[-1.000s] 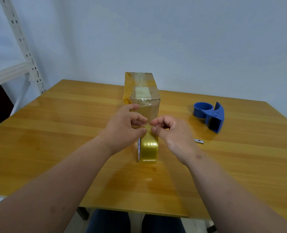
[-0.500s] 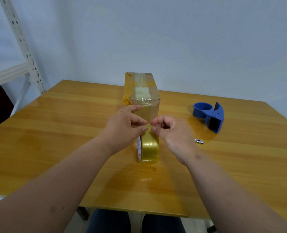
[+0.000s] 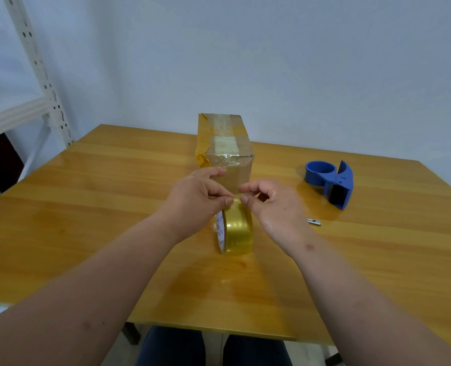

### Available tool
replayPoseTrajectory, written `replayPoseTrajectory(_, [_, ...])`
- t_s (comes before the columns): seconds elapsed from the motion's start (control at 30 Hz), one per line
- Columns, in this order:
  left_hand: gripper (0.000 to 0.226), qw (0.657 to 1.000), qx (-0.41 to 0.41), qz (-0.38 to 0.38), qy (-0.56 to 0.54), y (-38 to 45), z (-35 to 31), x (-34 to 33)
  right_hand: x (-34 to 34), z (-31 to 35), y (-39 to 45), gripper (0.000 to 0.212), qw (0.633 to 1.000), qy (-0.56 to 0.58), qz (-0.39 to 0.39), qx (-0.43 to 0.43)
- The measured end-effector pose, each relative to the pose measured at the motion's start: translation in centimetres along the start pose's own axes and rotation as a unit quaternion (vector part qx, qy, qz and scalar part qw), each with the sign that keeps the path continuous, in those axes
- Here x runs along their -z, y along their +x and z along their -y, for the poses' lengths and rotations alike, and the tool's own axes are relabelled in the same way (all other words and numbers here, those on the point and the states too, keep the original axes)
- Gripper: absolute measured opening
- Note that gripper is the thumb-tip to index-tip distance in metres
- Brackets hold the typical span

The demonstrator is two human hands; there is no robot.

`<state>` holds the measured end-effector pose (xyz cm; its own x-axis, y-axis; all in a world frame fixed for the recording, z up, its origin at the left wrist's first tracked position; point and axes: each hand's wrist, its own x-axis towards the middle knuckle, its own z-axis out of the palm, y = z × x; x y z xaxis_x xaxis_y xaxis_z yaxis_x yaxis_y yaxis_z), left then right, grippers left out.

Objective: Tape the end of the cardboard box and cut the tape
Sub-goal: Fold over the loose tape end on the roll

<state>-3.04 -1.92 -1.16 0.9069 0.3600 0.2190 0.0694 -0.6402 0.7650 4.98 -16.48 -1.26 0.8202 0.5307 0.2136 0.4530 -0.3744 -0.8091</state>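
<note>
Both hands pinch at the top of the upright tape roll mid-tabletop: left hand and right hand grip narrow, seemingly on the tape's end. The cardboard box stands just behind, toward the far edge.

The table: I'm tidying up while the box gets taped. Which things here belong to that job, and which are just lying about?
In use:
cardboard box
tape roll, pinched at its top by the left hand and right hand

Possibly for cutting, untouched:
blue tape dispenser
small metal piece

Lying about:
white shelving
</note>
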Motion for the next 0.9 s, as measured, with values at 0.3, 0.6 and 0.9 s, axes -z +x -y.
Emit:
replayPoseTrajectory(0.3, [0.007,1.000,0.002,-0.005,0.003,-0.03,-0.03,-0.05,0.71,-0.02,0.00,0.024,0.999,-0.013,0.035,0.005])
replayPoseTrajectory(0.6, [0.007,1.000,0.000,-0.016,0.024,0.30,0.06,-0.37,0.77,0.12,0.02,0.014,0.998,-0.028,0.051,0.008])
replayPoseTrajectory(0.9, [0.009,0.999,-0.016,-0.013,0.038,0.47,-0.02,-0.66,0.22,-0.25,0.21,0.015,0.998,0.000,0.057,0.016])
